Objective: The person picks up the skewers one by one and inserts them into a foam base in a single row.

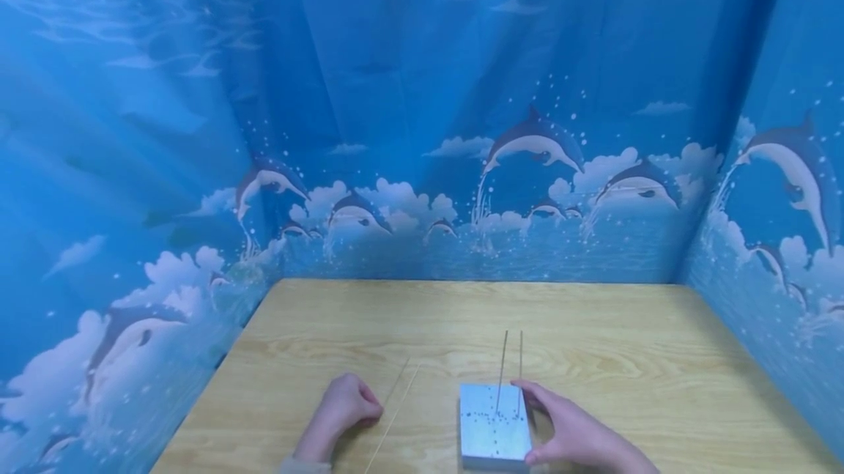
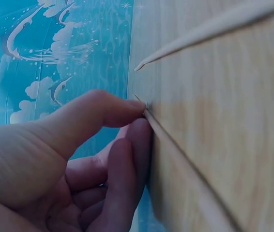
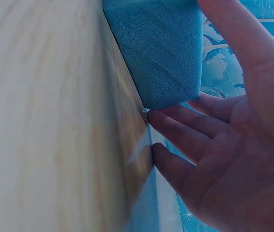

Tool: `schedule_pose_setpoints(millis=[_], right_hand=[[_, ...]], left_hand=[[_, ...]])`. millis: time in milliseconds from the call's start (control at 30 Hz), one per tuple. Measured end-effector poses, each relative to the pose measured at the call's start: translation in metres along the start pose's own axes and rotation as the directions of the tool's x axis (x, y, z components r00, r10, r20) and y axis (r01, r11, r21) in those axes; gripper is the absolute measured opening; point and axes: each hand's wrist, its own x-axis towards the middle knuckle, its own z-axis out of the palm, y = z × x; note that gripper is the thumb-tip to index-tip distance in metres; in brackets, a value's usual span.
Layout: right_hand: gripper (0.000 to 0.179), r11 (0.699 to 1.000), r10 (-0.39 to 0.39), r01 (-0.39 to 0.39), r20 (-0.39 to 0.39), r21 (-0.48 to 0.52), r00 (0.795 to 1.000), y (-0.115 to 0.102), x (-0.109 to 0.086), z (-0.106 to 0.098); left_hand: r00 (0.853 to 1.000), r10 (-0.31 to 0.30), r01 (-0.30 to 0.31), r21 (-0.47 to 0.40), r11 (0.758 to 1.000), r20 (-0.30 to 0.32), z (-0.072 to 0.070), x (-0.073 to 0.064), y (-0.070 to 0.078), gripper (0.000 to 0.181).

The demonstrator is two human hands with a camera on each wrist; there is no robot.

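Observation:
Low over the table, my left hand (image 1: pixel 349 404) pinches a thin wooden skewer (image 2: pixel 173 147) near one end, between thumb and fingertips. A second skewer (image 1: pixel 393 419) lies on the wood just right of that hand. My right hand (image 1: pixel 567 430) grips a pale blue foam block (image 1: pixel 484 437) by its right side, with the thumb at the near corner and fingers at the far one. Small dark holes dot the block's top. Two skewers (image 1: pixel 502 368) stand up from it, one tilted slightly. In the right wrist view the fingertips reach under the foam's lower edge (image 3: pixel 175 99).
The wood-grain table (image 1: pixel 422 313) meets a blue dolphin-print curtain (image 1: pixel 395 130) along its back. More of the same curtain hangs along the left and right sides.

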Motion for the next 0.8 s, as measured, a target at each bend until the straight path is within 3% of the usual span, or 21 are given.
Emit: schedule_pose_setpoints(millis=[200,367,533,700,800], right_hand=[[0.108,1.000,-0.023,0.023,-0.005,-0.002,1.000,0.002,0.002,0.000],[0.109,1.000,-0.021,0.021,0.000,0.004,1.000,0.002,0.001,0.000],[0.109,1.000,-0.020,0.020,-0.002,0.012,1.000,0.001,0.001,0.001],[0.110,1.000,-0.031,0.031,-0.013,-0.006,0.999,0.003,0.001,0.001],[0.111,0.998,-0.045,0.044,-0.025,-0.041,0.999,0.004,0.001,0.001]], left_hand=[[0.999,-0.042,0.042,0.064,0.997,-0.001,0.001,0.001,0.004,0.010],[0.999,-0.044,0.044,0.040,0.998,0.016,0.001,0.001,0.001,0.010],[0.996,-0.049,0.059,-0.151,0.987,0.071,-0.003,0.003,-0.009,0.007],[0.989,-0.029,0.086,-0.400,0.913,0.148,-0.010,0.004,-0.019,0.009],[0.987,-0.028,0.095,-0.440,0.893,0.157,-0.013,0.004,-0.020,0.011]])
